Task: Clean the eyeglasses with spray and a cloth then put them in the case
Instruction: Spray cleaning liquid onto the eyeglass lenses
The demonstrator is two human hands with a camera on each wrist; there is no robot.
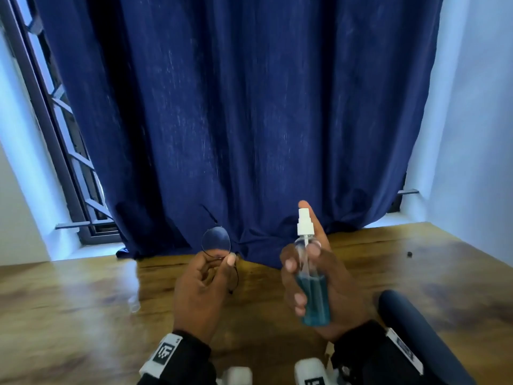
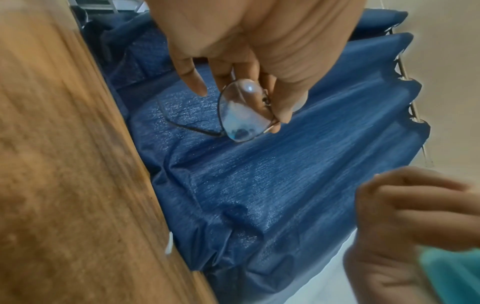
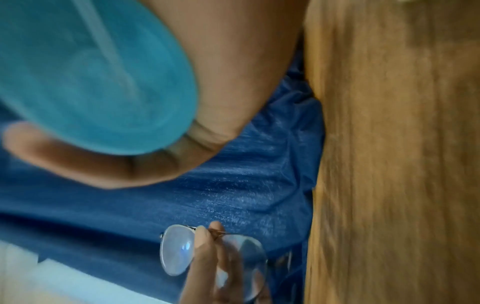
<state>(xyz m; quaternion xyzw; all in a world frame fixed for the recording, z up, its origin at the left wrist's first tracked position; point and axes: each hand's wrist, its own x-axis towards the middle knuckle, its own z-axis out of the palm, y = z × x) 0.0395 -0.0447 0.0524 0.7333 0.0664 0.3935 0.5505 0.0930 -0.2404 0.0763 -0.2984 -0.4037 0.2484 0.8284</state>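
Note:
My left hand [image 1: 211, 273] pinches thin round wire-frame eyeglasses [image 1: 216, 242] at the bridge and holds them up above the wooden table [image 1: 83, 315]; one lens stands clear of my fingers. In the left wrist view the eyeglasses [image 2: 242, 115] sit between thumb and fingertips. My right hand [image 1: 313, 276] grips a clear spray bottle [image 1: 312, 284] of blue liquid upright, its white nozzle [image 1: 304, 222] at the top and my index finger raised behind it. The bottle base [image 3: 98, 82] fills the right wrist view, with the eyeglasses [image 3: 179, 248] below it. I see no cloth.
A dark blue curtain [image 1: 244, 120] hangs behind the table and bunches on its far edge. A dark blue rounded case-like object [image 1: 416, 334] lies at the lower right. A small clear cap-like item [image 1: 134, 304] stands left of my hands. A window frame [image 1: 55, 134] is at left.

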